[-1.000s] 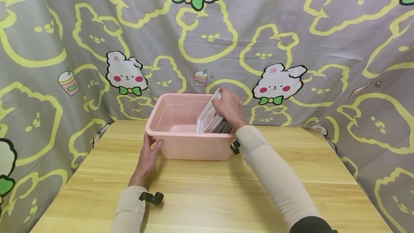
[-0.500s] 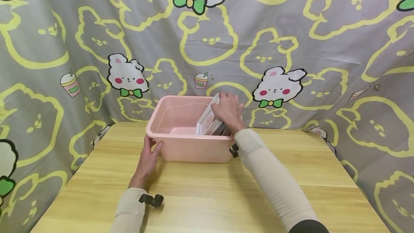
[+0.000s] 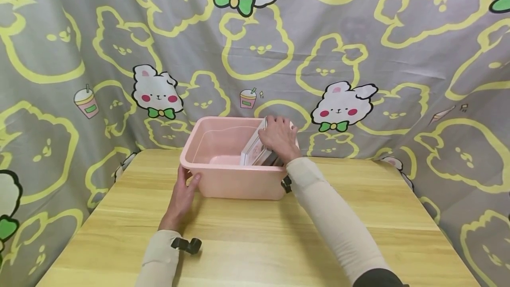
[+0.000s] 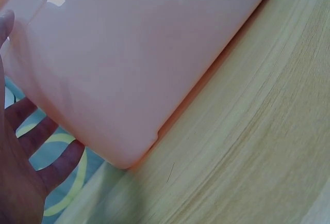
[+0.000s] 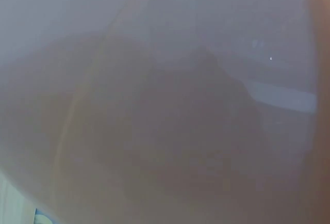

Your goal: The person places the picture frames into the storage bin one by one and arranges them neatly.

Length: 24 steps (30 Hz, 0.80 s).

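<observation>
A pink plastic bin [image 3: 239,183] stands upright on the table. My left hand [image 3: 182,196] holds its near left corner, thumb on the front wall and fingers along the left side. In the left wrist view the fingers [image 4: 62,167] spread past the bin's edge. Leaning at the bin's right end is a white-edged flat thing with a pink picture, like a picture frame [image 3: 252,152]. My right hand [image 3: 280,138] grips its upper edge from above, fingers bent over it. Darker flat things behind it are partly hidden by the hand. The right wrist view is filled by a blurred pink wall [image 5: 154,105].
The wooden table [image 3: 239,242] carries the bin near its back edge. A grey curtain [image 3: 271,56] with yellow outlines and white bunny prints hangs close behind the bin and along both sides. The bin's left part shows its bare floor.
My right hand has shifted slightly left and its fingers have moved over the top of the frame, which sits a little lower. The left hand and the bin have stayed put.
</observation>
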{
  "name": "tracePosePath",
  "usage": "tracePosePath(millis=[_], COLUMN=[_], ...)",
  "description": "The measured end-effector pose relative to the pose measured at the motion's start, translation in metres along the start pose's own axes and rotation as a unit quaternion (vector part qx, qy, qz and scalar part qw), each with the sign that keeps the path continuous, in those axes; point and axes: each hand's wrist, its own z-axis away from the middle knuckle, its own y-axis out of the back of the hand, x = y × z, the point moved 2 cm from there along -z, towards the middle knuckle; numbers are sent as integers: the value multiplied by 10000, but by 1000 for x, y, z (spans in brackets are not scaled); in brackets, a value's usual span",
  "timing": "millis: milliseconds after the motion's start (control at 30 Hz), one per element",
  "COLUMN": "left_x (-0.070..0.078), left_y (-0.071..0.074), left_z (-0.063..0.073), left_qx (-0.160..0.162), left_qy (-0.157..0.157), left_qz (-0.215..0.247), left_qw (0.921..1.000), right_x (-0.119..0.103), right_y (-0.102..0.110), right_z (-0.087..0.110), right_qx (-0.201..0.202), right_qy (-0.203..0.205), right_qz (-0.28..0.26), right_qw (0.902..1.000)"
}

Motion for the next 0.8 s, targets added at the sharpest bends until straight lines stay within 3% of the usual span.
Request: tracePosePath(millis=[300, 800], left_x=[-1, -7], left_y=[0, -1], left_z=[-1, -4], left_qx=[3, 8], left_qy=[9, 25], left_qz=[9, 21], left_qw=[10000, 10000], right_x=[-1, 1], right_y=[0, 0], right_z=[1, 2], right_qx=[-358, -540], right_qy=[77, 243], right_qz=[231, 451], right_qw=[9991, 9972])
